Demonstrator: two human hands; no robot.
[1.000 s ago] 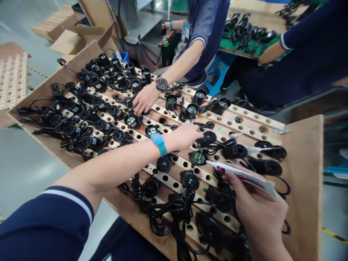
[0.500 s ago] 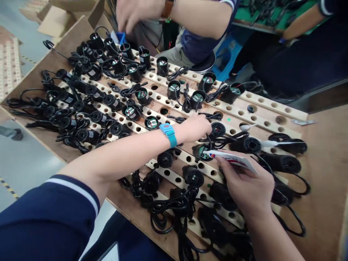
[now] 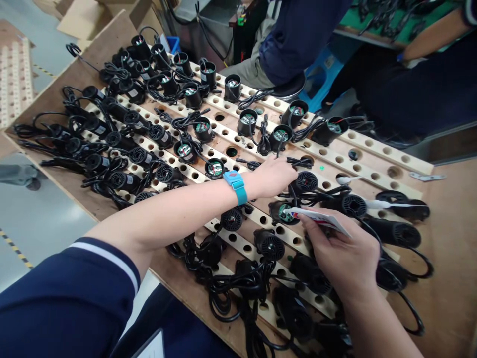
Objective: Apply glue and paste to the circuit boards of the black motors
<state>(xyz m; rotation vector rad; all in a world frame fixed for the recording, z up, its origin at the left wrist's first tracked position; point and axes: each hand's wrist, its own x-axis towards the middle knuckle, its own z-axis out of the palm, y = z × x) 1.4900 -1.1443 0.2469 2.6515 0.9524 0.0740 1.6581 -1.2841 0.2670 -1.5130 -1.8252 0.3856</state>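
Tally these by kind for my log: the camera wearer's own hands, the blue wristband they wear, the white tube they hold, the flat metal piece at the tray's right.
Hands, left and right: 2
Blue wristband: 1
White tube: 1
Flat metal piece: 1
Total: 5

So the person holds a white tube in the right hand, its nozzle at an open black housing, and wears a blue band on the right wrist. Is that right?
Not quite: the head view shows the blue band on the left wrist. The right hand does hold the white tube, nozzle at an open black housing.
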